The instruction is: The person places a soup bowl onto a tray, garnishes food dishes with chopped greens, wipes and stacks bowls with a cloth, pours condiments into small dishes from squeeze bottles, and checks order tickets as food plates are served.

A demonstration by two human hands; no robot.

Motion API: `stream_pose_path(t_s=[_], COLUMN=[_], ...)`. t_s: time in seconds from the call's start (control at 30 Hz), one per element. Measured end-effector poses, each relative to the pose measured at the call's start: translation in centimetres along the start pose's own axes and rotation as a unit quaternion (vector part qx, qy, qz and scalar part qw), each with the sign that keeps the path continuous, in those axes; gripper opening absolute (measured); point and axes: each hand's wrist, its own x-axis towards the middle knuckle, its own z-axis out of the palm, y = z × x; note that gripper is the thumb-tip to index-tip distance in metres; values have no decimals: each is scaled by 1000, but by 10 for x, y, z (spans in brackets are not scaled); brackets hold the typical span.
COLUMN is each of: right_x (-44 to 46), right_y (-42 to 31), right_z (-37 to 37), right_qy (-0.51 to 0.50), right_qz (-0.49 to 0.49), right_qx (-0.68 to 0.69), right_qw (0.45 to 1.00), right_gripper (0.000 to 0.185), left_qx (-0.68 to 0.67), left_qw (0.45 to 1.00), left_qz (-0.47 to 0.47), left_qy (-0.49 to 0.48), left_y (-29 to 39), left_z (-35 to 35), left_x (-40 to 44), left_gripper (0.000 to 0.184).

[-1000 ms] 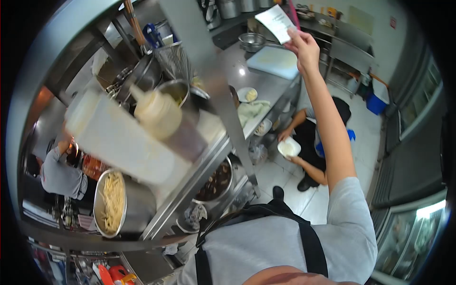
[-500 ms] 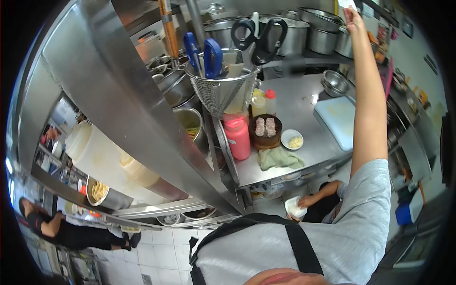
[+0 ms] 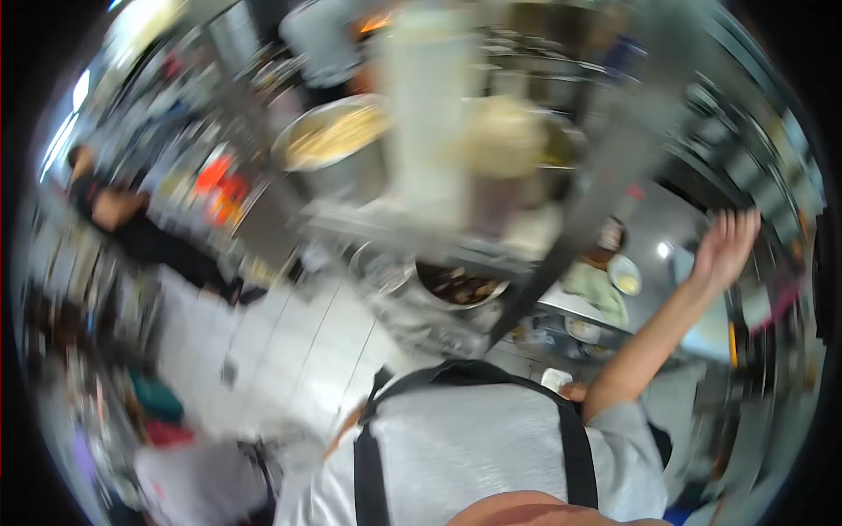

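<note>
Right hand (image 3: 727, 252) reaches out by the worktop (image 3: 651, 213), blurred, fingers extended and loosely open, looks empty. Nearest: pale cutting board (image 3: 709, 326) on worktop; white bowl (image 3: 624, 275) beside green cloth (image 3: 595, 291), left of it. Left hand hidden, can't tell its state.

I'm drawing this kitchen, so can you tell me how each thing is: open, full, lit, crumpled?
Right hand: open, nothing seen in it
Left hand: not in view
Cutting board: lying flat, partly hidden
Small white bowl: uncovered, pale food inside
Green cloth: rumpled
Pot of pale strips: uncovered, well filled
Pot of dark food: uncovered
Flame: lit
</note>
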Motion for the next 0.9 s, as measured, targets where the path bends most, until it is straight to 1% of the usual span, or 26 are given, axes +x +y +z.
stream_pose_path(t_s=[0.03,0.07,0.1,0.13,0.17,0.2,0.23,0.27,0.3,0.33,0.37,0.4,0.43,0.47,0.53,0.57,0.67,0.7,0.8,0.83,0.9], right_x=[-30,-78,-129,-165,-183,-208,-196,-216,-216,-215,-236,-276,-303,-327,-381,-401,-434,-448,-481,-495,-539], right_y=[16,26,29,37,40,29,18,-9,-21,-33,-53,-62,-68,-71,-70,-67,-52,-42,0,15,34], right_z=[-31,-21,4,25,38,88,81,118,127,137,154,194,221,245,298,319,359,375,419,433,464], right_qy=[-183,-186,-231,-225,-137,-10,-182,-176,-240,-285,-384,-367,-380,-392,-307,-263,-358,-370,-369,-368,-378], right_qz=[90,132,136,148,114,-116,-38,-67,-219,-367,-377,-399,-415,-433,-436,-438,-400,-418,-371,-364,-330], right_qx=[125,155,157,198,142,-38,230,226,166,131,242,259,261,266,305,321,333,301,407,424,433], right_qw=[971,961,951,943,974,992,955,956,931,876,807,800,784,767,789,797,776,773,748,743,749], right_gripper=[14,16,29,38,42,42,44,45,31,25,33,30,28,25,24,24,24,26,26,29,32], left_qx=[1,-3,-6,-12,-17,-21,-37,-66,-112,-159,-247,-334,-321,-277,-269,-299,-363,-364,-355,-359,-315], left_qw=[1000,1000,999,999,998,997,995,991,984,975,955,925,928,944,928,915,872,861,842,841,837], left_qz=[5,6,6,5,4,9,10,7,-7,-19,-63,-104,-129,-109,-160,-143,-79,-74,-47,-61,-78], left_qy=[11,22,33,45,58,75,94,116,135,155,154,151,135,143,202,230,319,348,404,401,441], left_y=[-12,-29,-44,-60,-77,-94,-111,-127,-137,-145,-164,-188,-207,-228,-226,-227,-240,-234,-277,-283,-335], left_z=[-3,-7,-14,-21,-30,-41,-51,-63,-72,-82,-88,-92,-101,-112,-143,-163,-215,-234,-271,-284,-286], left_x=[1,1,1,1,1,2,-4,-15,-40,-67,-79,-89,-102,-115,-144,-153,-163,-175,-171,-181,-173], left_gripper=[37,37,38,38,38,38,38,39,39,40,42,45,48,46,43,41,35,34,32,36,32])
